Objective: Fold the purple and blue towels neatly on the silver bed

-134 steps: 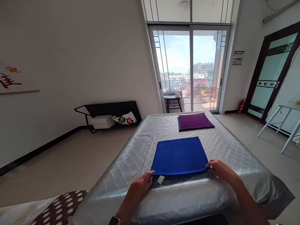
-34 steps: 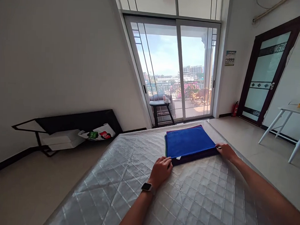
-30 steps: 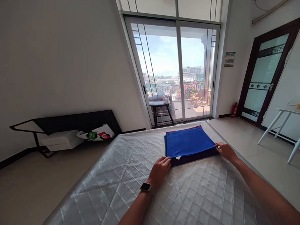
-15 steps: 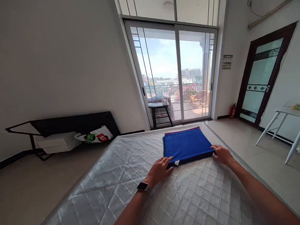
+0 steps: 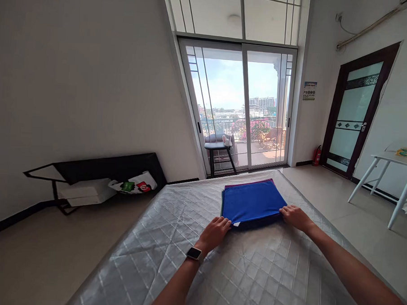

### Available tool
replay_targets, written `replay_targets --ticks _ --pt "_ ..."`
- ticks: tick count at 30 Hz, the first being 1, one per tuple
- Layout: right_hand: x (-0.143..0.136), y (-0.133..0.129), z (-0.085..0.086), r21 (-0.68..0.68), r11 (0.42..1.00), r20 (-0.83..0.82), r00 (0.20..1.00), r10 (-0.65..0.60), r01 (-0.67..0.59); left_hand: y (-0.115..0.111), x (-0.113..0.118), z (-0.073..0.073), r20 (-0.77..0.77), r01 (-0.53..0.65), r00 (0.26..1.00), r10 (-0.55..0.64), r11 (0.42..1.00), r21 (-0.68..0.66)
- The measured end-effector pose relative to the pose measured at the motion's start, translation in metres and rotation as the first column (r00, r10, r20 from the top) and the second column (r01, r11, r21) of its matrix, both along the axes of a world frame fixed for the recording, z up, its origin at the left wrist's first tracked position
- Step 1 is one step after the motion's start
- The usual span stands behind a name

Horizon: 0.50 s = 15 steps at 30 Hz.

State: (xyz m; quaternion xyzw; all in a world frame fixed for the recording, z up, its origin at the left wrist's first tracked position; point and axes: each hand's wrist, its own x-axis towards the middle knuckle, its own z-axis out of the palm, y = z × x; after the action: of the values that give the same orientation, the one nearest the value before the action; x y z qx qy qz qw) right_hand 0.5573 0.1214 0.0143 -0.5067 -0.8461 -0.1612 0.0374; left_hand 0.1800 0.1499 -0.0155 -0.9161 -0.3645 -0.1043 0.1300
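A blue folded cloth [image 5: 253, 200] lies on top of a small stack, with purple and green edges of other cloths showing at its back and left side. My left hand [image 5: 216, 231] pinches the near left corner of the blue cloth, beside a small white tag [image 5: 236, 224]. At the near right corner, my right hand [image 5: 295, 217] has its fingers closed on the same cloth. The near edge looks slightly lifted and pulled between both hands. How many layers the fingers hold cannot be made out.
The stack rests on a silver quilted cover [image 5: 194, 206]. A black stool [image 5: 218, 146] stands beyond it by the sliding glass door. To the left is a black frame [image 5: 101, 166] with white boxes and a bag; a white table [image 5: 388, 158] stands at the right.
Both hands have closed on the blue cloth's near corners, where they rested flatter before. The cloth's near edge is now pulled up a little. The camera view has shifted slightly.
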Motion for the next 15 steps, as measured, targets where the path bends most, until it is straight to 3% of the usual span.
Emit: replay_targets --ticks 4,11,15 --pt "-0.022 -0.051 0.009 -0.061 0.997 -0.063 0.997 0.035 -0.038 -0.053 -0.034 0.011 -0.029 0.004 1.0 -0.003 0.999 0.037" --pt "-0.069 -0.186 0.013 -0.194 0.977 -0.309 0.951 0.021 -0.085 -0.201 -0.104 0.014 -0.002 0.039 0.999 -0.039 0.994 0.104" --pt "-0.092 -0.252 0.033 -0.368 0.92 -0.402 0.915 -0.025 -0.136 -0.276 -0.139 0.012 0.061 0.056 0.996 -0.07 0.977 0.203"
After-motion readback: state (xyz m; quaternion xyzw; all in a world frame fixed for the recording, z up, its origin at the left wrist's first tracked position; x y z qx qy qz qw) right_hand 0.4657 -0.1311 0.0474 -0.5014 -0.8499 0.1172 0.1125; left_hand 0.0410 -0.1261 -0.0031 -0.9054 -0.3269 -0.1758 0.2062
